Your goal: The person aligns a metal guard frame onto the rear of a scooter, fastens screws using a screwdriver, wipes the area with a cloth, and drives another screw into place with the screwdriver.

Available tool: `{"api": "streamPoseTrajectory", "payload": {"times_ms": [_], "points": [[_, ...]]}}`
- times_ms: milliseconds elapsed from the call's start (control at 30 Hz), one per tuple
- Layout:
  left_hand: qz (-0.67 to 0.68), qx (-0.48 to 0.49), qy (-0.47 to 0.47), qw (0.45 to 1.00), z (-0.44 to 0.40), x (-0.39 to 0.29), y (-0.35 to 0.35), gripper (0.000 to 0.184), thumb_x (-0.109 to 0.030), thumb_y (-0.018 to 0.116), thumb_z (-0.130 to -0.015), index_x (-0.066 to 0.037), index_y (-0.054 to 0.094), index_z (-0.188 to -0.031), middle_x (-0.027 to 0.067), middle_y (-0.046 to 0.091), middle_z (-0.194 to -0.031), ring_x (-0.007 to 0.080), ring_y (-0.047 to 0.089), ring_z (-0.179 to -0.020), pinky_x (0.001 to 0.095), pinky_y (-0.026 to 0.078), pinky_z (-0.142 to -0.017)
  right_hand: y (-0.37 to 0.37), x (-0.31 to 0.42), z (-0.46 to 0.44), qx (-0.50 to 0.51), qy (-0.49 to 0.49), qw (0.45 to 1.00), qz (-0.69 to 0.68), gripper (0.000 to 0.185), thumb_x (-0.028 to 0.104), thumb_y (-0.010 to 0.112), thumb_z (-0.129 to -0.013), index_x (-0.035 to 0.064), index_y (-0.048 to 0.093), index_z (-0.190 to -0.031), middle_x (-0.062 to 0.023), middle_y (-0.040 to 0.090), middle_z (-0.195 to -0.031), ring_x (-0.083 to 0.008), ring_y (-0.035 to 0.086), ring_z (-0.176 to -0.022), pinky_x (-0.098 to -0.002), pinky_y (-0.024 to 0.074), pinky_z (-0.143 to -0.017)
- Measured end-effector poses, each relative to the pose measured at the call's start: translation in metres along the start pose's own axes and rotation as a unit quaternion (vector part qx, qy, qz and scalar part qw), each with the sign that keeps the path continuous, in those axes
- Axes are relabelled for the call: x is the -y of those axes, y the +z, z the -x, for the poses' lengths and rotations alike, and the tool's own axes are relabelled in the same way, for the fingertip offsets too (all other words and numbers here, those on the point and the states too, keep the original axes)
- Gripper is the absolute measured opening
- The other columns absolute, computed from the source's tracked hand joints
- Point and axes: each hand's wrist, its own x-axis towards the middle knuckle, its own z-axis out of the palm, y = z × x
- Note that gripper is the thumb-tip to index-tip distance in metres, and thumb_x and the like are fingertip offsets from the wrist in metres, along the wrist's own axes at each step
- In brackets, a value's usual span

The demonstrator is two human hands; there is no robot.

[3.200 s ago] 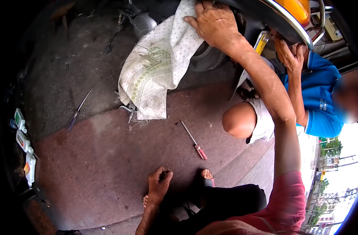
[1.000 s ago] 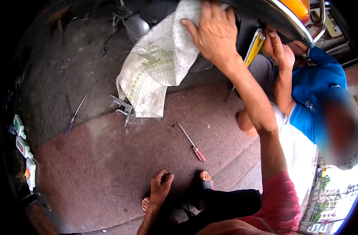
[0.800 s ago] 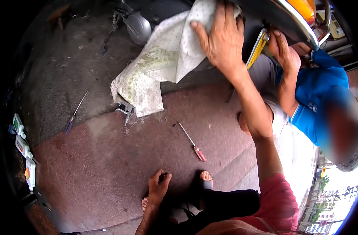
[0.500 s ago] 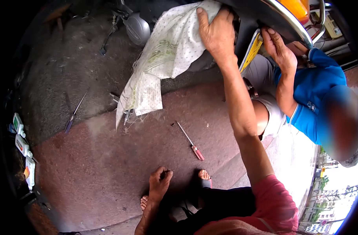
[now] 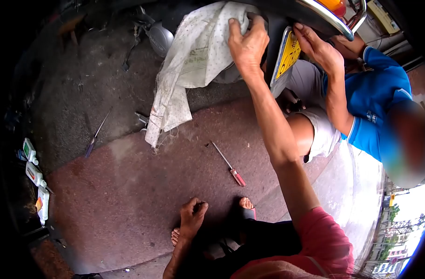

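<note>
At the top, my right hand [image 5: 250,49] is closed on a pale dotted cloth [image 5: 194,63]; my fingertips go out of sight at the dark underside of a vehicle's rear [image 5: 280,16]. The cloth hangs down leftward, green-stained and frayed at its lower edge. Just right of this hand is a yellow number plate [image 5: 288,55], which a co-worker's hand [image 5: 321,51] touches at its upper edge. Low in the view, my left hand [image 5: 193,217] is closed, fingers curled to the thumb, above my foot. Whether it holds anything is hidden. A red-handled screwdriver [image 5: 232,169] lies on the floor ahead.
A person in a blue shirt [image 5: 375,93] crouches at the right. Another screwdriver [image 5: 95,137] with a dark handle lies on the floor at left, beyond which stand several white bottles [image 5: 34,173]. A chrome bumper bar [image 5: 331,16] curves overhead.
My right hand and the cloth have shifted slightly left in view. The number plate has tilted, so more of its yellow face shows. My left hand keeps its curled shape.
</note>
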Motion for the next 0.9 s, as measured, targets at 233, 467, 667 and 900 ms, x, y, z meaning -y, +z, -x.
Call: {"api": "streamPoseTrajectory", "payload": {"times_ms": [233,467,667,900], "points": [[0.000,0.006,-0.005,1.000,0.000,-0.006,0.008,0.013,-0.008,0.064,-0.085,0.003,0.060,-0.080,0.0018,0.054,-0.062,0.0059,0.046,-0.061,0.0258,0.040,-0.055,0.046,0.068,0.068,0.357,-0.264,0.895,-0.041,0.010,0.000,0.058,-0.076,-0.0045,0.060,-0.085,-0.0179,0.062,-0.072,-0.0272,0.060,-0.054,-0.0372,0.0530,-0.048],[0.024,0.006,-0.021,0.999,0.003,0.003,0.001,0.011,-0.008,0.064,-0.087,0.002,0.061,-0.083,-0.0034,0.052,-0.065,0.0040,0.044,-0.062,0.0225,0.038,-0.056,0.010,0.091,0.120,0.274,0.180,0.907,-0.264,0.017,0.007,0.060,-0.084,-0.0064,0.059,-0.095,-0.0188,0.062,-0.074,-0.0234,0.060,-0.058,-0.0365,0.0514,-0.056],[0.024,0.001,-0.051,0.998,0.006,0.001,-0.001,0.010,-0.010,0.066,-0.088,0.000,0.063,-0.086,-0.0036,0.056,-0.069,0.0036,0.047,-0.062,0.0221,0.039,-0.055,0.005,-0.020,0.110,-0.135,0.412,0.832,-0.346,0.029,0.018,0.059,-0.090,-0.0085,0.057,-0.103,-0.0121,0.062,-0.090,-0.0159,0.055,-0.084,-0.0305,0.0459,-0.077],[-0.020,0.016,-0.072,0.997,0.006,0.002,0.005,0.012,-0.012,0.065,-0.089,-0.001,0.063,-0.086,-0.0024,0.055,-0.067,0.0046,0.049,-0.059,0.0226,0.040,-0.054,0.067,-0.022,0.010,-0.359,0.208,0.886,-0.207,0.036,0.024,0.057,-0.091,-0.0088,0.057,-0.106,-0.0253,0.064,-0.101,-0.0361,0.062,-0.092,-0.0407,0.0459,-0.084]]}}
